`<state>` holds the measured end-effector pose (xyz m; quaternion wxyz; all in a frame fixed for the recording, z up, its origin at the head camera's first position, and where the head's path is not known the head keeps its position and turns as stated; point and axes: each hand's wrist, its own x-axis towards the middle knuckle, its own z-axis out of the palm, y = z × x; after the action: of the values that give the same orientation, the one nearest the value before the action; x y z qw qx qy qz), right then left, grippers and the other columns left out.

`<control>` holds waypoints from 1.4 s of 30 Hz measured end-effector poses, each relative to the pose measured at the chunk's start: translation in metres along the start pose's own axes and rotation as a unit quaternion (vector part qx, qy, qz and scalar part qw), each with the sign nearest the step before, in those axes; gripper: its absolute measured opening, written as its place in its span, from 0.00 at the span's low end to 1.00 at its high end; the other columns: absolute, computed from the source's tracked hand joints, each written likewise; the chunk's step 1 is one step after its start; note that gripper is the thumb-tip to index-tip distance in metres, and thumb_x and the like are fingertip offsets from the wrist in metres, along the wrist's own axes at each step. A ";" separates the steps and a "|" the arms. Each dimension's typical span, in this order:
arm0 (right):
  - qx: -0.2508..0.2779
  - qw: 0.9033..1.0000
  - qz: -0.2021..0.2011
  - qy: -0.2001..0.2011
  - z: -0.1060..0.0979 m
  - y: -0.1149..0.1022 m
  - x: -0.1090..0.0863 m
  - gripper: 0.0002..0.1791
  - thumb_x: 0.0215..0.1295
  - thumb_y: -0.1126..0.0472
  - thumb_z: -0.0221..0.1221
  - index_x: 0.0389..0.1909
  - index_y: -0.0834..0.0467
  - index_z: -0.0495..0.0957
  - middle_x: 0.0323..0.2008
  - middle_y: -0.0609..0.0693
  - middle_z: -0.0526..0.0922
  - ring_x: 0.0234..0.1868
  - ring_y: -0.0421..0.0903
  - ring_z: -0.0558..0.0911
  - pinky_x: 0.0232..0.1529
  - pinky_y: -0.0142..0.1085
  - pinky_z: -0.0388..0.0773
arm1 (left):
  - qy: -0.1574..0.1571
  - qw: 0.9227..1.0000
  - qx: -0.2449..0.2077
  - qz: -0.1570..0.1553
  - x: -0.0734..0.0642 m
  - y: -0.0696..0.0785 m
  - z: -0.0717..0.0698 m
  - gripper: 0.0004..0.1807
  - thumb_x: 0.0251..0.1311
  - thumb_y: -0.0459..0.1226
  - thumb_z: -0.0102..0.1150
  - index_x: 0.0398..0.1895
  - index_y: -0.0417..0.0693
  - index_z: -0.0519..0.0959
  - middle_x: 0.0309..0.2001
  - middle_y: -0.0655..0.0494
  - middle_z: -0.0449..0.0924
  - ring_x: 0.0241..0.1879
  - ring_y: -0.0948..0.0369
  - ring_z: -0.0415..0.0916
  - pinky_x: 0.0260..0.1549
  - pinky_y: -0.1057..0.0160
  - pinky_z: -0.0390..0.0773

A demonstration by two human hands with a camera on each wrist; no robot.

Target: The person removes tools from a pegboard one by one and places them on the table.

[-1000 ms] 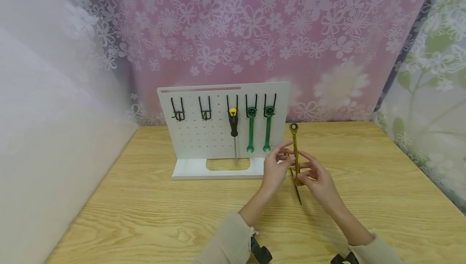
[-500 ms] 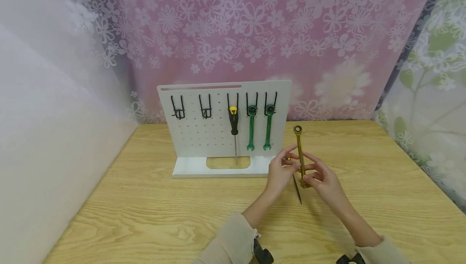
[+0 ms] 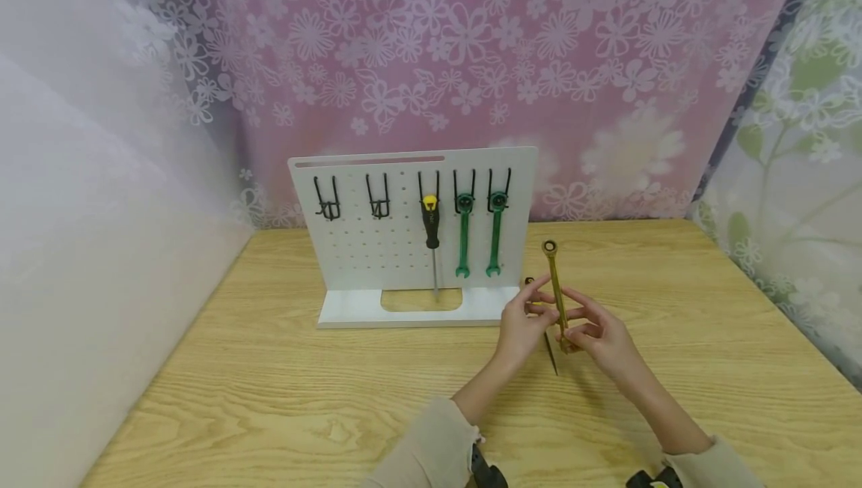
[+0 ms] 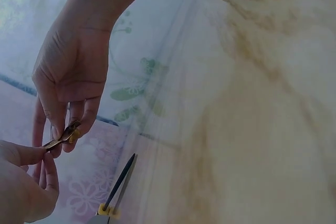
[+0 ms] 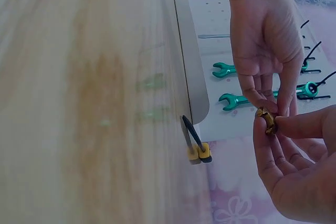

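In the head view a gold combination wrench [image 3: 555, 282] stands nearly upright, ring end on top. My left hand [image 3: 521, 329] pinches its shank between thumb and fingers. Lower down, near the open end, my right hand [image 3: 602, 338] pinches it too. The wrist views show both hands meeting on the wrench [image 5: 268, 121], seen end-on there. Behind the hands a screwdriver [image 3: 551, 353] lies on the table, its handle mostly hidden by my left hand; its dark shaft [image 4: 119, 181] points out toward the front.
A white pegboard [image 3: 364, 256] stands behind on the wooden table [image 3: 269, 398]. A black-and-yellow screwdriver [image 3: 432, 226] and two green wrenches [image 3: 464, 245] hang from its hooks. Two bare hooks [image 3: 328, 200] are at its left. A pink floral curtain [image 3: 431, 46] hangs behind.
Both hands and the gold wrench have shifted slightly right and down in the head view. The wrench's top now leans a little more to the left. Both hands still hold it.
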<state>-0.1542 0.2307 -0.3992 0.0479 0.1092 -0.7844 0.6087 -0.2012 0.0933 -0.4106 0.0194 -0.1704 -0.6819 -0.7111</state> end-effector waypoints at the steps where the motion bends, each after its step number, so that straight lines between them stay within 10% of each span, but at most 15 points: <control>1: 0.002 1.000 0.002 -0.002 -0.001 0.001 0.000 0.32 0.60 0.79 0.51 0.66 0.68 0.54 0.45 0.69 0.69 0.33 0.46 0.81 0.31 0.41 0.80 | -0.002 1.000 -0.001 -0.003 0.001 -0.002 0.001 0.28 0.52 0.21 0.59 0.57 0.48 0.73 0.38 0.46 0.77 0.32 0.61 0.76 0.27 0.72 0.77; 42: 0.042 0.998 0.043 -0.004 -0.006 0.037 -0.003 0.30 0.58 0.78 0.51 0.62 0.74 0.56 0.43 0.69 0.71 0.33 0.44 0.81 0.31 0.38 0.80 | -0.024 0.996 0.083 -0.015 -0.005 -0.040 0.010 0.30 0.49 0.22 0.63 0.58 0.39 0.71 0.33 0.55 0.77 0.30 0.68 0.75 0.27 0.75 0.75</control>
<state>-0.1599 0.2452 -0.4338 0.0136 0.0801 -0.7620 0.6425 -0.2052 0.1054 -0.4506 0.0064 -0.1752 -0.7414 -0.6478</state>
